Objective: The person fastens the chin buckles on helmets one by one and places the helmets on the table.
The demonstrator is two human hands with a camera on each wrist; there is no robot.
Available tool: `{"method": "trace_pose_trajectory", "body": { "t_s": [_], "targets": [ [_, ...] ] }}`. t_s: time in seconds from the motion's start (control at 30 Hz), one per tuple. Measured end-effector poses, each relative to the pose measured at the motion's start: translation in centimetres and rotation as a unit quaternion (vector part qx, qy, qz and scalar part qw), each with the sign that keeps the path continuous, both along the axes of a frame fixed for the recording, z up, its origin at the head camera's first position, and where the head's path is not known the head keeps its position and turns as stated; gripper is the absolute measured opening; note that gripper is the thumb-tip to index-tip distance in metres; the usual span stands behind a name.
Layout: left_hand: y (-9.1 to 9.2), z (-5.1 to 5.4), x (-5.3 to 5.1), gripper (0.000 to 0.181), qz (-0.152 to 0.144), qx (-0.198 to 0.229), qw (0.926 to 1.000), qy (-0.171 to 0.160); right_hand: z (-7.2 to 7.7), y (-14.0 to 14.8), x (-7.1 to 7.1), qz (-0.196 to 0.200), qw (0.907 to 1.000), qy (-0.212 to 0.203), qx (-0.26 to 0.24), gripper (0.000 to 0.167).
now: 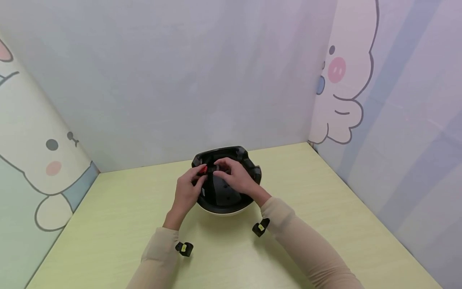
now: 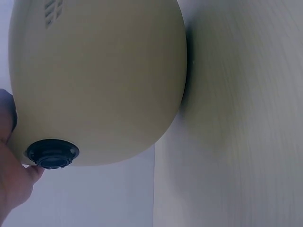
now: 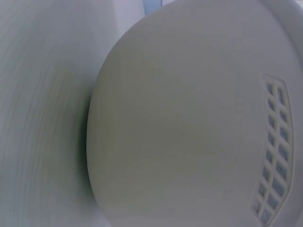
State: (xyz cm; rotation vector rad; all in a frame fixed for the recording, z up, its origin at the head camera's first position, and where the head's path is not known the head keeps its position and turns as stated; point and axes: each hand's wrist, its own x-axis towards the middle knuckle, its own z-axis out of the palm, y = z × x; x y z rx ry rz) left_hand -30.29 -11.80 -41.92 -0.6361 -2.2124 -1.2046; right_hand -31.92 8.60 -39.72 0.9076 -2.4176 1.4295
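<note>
Wrist views crop helmet (image 3: pixel 180 118); sleeves (image 1: pixel 306 247) cut off

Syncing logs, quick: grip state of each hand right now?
Left hand: closed, pinching the red buckle piece.
Right hand: fingers curved over the upturned helmet; holding anything, can't tell.

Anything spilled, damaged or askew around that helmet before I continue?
Nothing stands out. The helmet rests open side up on the table, its visible shell shows no obvious damage, and no spill is visible. The left hand pinches the red clip.
</note>
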Motion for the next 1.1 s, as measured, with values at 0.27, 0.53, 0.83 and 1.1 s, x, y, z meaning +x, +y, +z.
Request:
{"method": "trace_pose_trajectory", "body": {
  "t_s": [0.27,0.53,0.83,1.1],
  "targets": [
    [0.03,0.06,-0.03,0.033,-0.006,-0.009,0.9998,0.018,0.39,-0.34,0.15,-0.021,0.9996,-0.006,0.019,0.028],
    [0.01,0.14,-0.10,0.032,0.000,-0.022,0.9997,0.010,0.69,-0.63,0.29,-0.034,0.9990,0.000,0.031,0.028],
    [0.06,0.30,0.02,0.027,0.007,-0.029,0.9995,-0.002,0.52,-0.93,0.13,-0.044,0.9982,0.000,0.040,0.026],
    [0.19,0.53,0.24,0.026,0.008,-0.047,0.9988,0.009,0.51,-0.95,0.12,-0.035,0.9976,0.013,0.058,0.024]
  ]
}}
